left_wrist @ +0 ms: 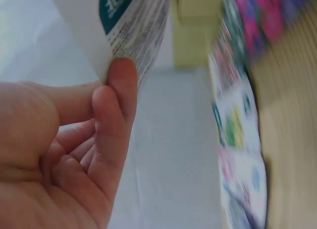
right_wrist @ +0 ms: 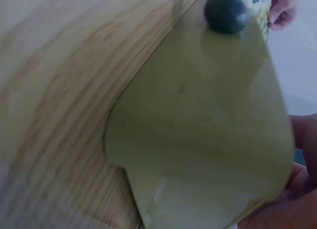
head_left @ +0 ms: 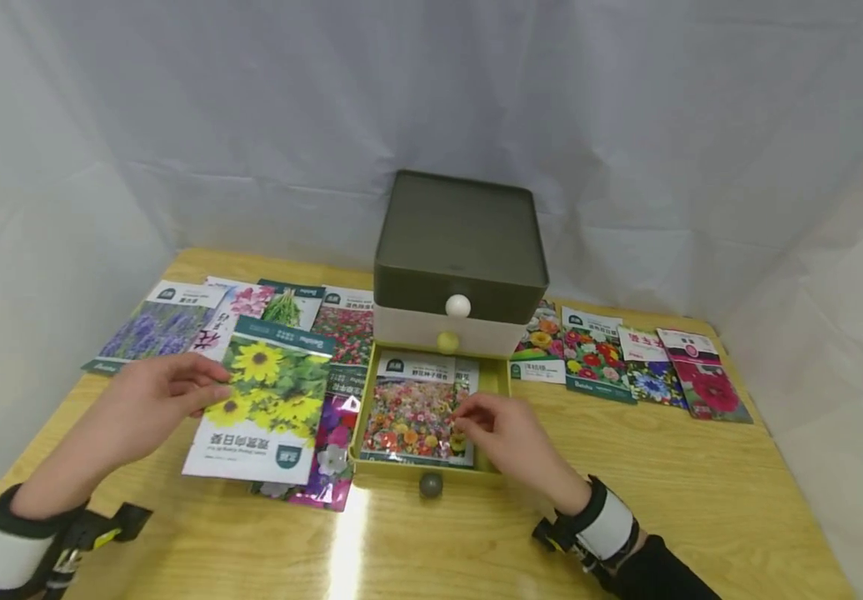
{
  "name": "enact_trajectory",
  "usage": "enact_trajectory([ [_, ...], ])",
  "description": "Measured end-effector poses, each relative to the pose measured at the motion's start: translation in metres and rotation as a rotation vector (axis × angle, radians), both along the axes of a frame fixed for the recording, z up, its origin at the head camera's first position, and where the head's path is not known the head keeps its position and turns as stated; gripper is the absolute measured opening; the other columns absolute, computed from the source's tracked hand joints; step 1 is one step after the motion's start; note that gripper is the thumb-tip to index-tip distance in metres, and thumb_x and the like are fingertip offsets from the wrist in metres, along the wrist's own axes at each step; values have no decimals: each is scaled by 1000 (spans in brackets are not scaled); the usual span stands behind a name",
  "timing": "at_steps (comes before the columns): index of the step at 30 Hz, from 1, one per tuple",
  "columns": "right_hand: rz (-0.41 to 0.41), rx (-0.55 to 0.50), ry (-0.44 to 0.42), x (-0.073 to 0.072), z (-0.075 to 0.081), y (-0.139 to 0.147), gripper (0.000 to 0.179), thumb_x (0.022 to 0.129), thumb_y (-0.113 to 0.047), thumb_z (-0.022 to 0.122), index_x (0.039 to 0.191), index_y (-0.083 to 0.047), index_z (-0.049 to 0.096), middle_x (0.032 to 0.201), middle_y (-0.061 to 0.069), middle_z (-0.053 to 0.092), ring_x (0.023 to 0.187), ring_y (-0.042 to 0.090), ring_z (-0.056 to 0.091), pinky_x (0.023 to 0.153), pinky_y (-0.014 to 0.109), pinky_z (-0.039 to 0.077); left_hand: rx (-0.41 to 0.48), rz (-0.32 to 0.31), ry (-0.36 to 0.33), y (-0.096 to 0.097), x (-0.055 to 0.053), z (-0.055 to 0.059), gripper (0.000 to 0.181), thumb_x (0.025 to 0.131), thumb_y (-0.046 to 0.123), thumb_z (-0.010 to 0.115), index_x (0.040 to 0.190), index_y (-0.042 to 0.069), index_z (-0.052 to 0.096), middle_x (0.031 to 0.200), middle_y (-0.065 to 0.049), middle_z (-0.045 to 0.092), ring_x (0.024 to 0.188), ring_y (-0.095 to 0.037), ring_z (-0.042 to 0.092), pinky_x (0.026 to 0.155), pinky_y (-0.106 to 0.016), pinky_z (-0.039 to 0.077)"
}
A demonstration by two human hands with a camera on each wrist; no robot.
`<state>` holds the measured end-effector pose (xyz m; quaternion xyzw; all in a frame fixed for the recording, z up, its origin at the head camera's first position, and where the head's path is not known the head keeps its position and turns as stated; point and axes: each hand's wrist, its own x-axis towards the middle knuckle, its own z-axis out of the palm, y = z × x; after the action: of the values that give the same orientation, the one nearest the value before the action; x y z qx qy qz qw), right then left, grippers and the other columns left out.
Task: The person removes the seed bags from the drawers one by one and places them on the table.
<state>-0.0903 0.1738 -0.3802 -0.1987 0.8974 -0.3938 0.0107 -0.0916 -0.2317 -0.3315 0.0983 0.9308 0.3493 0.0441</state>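
My left hand [head_left: 169, 396] pinches a seed packet with yellow flowers [head_left: 266, 375] by its left edge, between thumb and fingers. It is held up over other packets, its print upside down in the head view. In the left wrist view the packet's pale back [left_wrist: 138, 31] rises from the fingertips. My right hand [head_left: 514, 437] reaches into the pulled-out yellow-green drawer [head_left: 401, 473], pinching the right edge of a mixed-flower seed packet [head_left: 409, 408]. Another packet [head_left: 466, 375] lies partly hidden under it. In the right wrist view the drawer wall [right_wrist: 208, 105] hides the right fingertips.
Above the drawer stands a small cabinet with a dark top [head_left: 465, 225], a white knob [head_left: 457, 306] and a yellow knob [head_left: 448, 342]. Several packets, including a lavender one [head_left: 154, 329], lie at left. More, including a pink-flower packet [head_left: 712, 387], lie at right. Pale sheeting [head_left: 289, 108] surrounds the table.
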Motion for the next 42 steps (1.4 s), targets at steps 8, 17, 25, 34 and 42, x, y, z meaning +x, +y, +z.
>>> enact_trajectory([
  [8, 42, 326, 9, -14, 1, -9, 20, 92, -30, 55, 102, -15, 62, 86, -8, 62, 73, 2, 57, 64, 22, 47, -111, 33, -85, -50, -7, -33, 38, 88, 37, 59, 104, 3, 60, 90, -4, 65, 79, -17, 61, 61, -32, 50],
  [17, 23, 252, -218, -33, 7, -18, 35, 92, -38, 51, 117, -14, 57, 90, -3, 63, 73, 9, 58, 61, 29, 47, -295, 12, -113, -55, -15, -57, 35, 88, 44, 56, 97, 11, 60, 85, -2, 62, 71, -17, 55, 56, -34, 43],
  [25, 13, 134, -158, -36, 1, -17, 14, 90, -32, 57, 100, -23, 63, 80, -6, 60, 62, 10, 56, 52, 28, 45, -426, -2, -133, -41, -9, -45, 65, 86, 67, 40, 105, 8, 57, 93, -12, 64, 71, -23, 57, 54, -38, 44],
  [34, 10, -99, -290, -34, -5, -17, 21, 87, -26, 62, 105, -15, 63, 81, 0, 64, 64, 17, 61, 56, 33, 48, -476, -4, -57, -16, -3, -24, 81, 85, 73, 32, 117, 1, 54, 99, -14, 63, 72, -23, 59, 51, -35, 45],
  [42, -59, -305, -430, -27, 2, -5, 28, 85, -27, 65, 108, -12, 63, 95, 9, 62, 67, 19, 57, 67, 43, 50, -284, -94, 109, 37, -1, -9, 58, 88, 66, 37, 100, 15, 61, 83, 7, 61, 68, -6, 55, 58, -29, 46],
])
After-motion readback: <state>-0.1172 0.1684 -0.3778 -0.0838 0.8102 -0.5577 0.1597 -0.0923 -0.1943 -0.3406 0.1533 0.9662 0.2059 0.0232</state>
